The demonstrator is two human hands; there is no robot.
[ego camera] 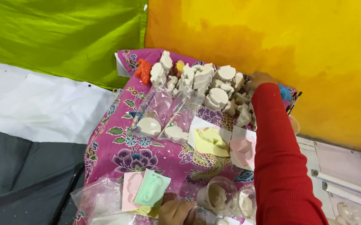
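Right hand (260,79) reaches among white plaster figurines (214,85), its fingers hidden, grip unclear; left hand (176,212), fingers curled, rests beside clear plastic cups (220,196).

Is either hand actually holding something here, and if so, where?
It cannot be told. The right hand reaches into the white plaster figures, fingers hidden. The left hand rests beside a clear cup.
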